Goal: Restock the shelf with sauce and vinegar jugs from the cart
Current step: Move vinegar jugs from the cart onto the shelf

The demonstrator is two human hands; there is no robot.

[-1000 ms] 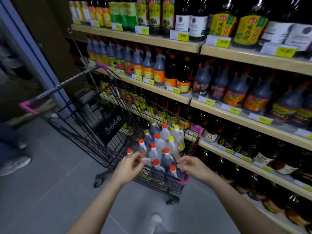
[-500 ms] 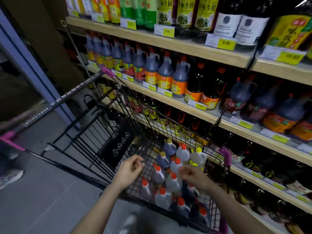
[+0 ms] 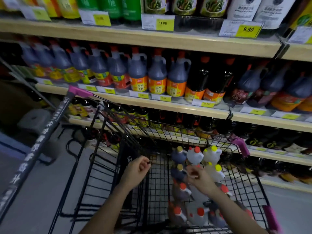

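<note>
Two bare forearms reached up from the bottom edge of the frame into a black wire shopping cart [image 3: 170, 130] with magenta plastic corner caps. The left hand [image 3: 137, 171] hovered at centre, fingers loosely curled and gripping nothing, just beside the wire mesh. The right hand [image 3: 199, 180], slightly right of centre, had its fingers bent down among the small plastic jugs in the cart [image 3: 194, 184]; motion blur hid whether it pinched one, so I cannot tell its grip. Those jugs stood packed along the basket's right side: some dark with liquid, some pale and translucent, with red or yellow screw caps.

Light wooden shelves [image 3: 152, 38] crossed the upper half of the frame. Across the middle tier stood a row of dark handled sauce jugs with orange and yellow labels [image 3: 157, 75], red-capped, beside two tall dark glass-like bottles [image 3: 209, 81]. Yellow price tags [image 3: 165, 23] on the top shelf edge read 11.00 and 9.80. White characters ran along the cart's grey handle bar [image 3: 38, 144] at left, unreadable.
</note>
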